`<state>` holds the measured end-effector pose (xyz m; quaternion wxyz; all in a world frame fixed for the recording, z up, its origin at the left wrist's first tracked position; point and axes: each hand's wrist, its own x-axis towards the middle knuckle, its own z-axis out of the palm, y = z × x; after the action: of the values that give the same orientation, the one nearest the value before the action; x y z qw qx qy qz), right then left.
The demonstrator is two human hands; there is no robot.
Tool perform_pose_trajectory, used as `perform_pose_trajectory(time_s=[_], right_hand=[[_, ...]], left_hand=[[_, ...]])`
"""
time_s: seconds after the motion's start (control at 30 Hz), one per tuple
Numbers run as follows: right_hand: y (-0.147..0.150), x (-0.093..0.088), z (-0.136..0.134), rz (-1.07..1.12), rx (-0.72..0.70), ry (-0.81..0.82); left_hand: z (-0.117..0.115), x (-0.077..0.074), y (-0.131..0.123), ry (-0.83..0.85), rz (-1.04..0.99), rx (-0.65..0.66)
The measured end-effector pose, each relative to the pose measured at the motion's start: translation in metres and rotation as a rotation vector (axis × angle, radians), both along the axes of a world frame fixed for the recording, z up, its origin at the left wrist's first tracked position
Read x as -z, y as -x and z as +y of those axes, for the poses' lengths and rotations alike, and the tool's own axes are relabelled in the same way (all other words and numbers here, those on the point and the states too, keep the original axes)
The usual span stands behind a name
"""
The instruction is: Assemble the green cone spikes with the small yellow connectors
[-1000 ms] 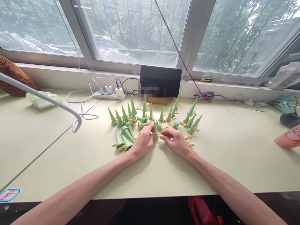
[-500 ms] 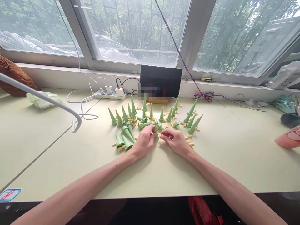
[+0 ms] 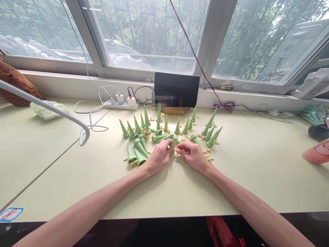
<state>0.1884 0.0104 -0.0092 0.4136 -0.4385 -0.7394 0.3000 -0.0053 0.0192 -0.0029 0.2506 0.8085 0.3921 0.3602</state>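
- Left hand (image 3: pixel 158 158) is pinching a small green cone (image 3: pixel 172 144) between thumb and fingertips, clenched on it low on its body, tip pointing up.
- Right hand (image 3: pixel 194 156) is pinching a tiny yellow peg (image 3: pixel 177 148) in its fingertips and pressing it against the cone's base; other fingers are curling in.
- Both hands are meeting fingertip to fingertip just above the pale green table (image 3: pixel 231 178), at the near edge of the pile, forearms lying across the tabletop.
- The held cone is sitting right between the two hands, in the middle of the table.
- Loose green cones (image 3: pixel 140 137) are spreading behind and on both sides, some standing upright, some lying flat; stray yellow pegs (image 3: pixel 208 158) are lying among them near the right wrist.
- A dark tablet (image 3: pixel 177 87) is standing on a wooden stand (image 3: pixel 173 110) behind the pile, against the window sill.
- A white power strip (image 3: pixel 120 104) with plugs is lying left of the tablet; a red-blue wire (image 3: pixel 223 104) is coiling to its right.
- A white curved rod (image 3: pixel 51 108) is crossing the left side.
- A pink object (image 3: pixel 316 152) is poking in at the right edge.
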Motion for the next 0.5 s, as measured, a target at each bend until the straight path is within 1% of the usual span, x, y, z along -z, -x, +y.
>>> perform_pose_trajectory(time_s=[0.3, 0.5], right_hand=[[-0.0006, 0.0022, 0.0003, 0.041, -0.020, -0.005], [0.0005, 0.0003, -0.0007, 0.041, -0.005, 0.002]], left_hand=[[0.0011, 0.0035, 0.0021, -0.075, -0.010, 0.027], [0.0003, 0.0020, 0.0011, -0.122, -0.017, 0.037]])
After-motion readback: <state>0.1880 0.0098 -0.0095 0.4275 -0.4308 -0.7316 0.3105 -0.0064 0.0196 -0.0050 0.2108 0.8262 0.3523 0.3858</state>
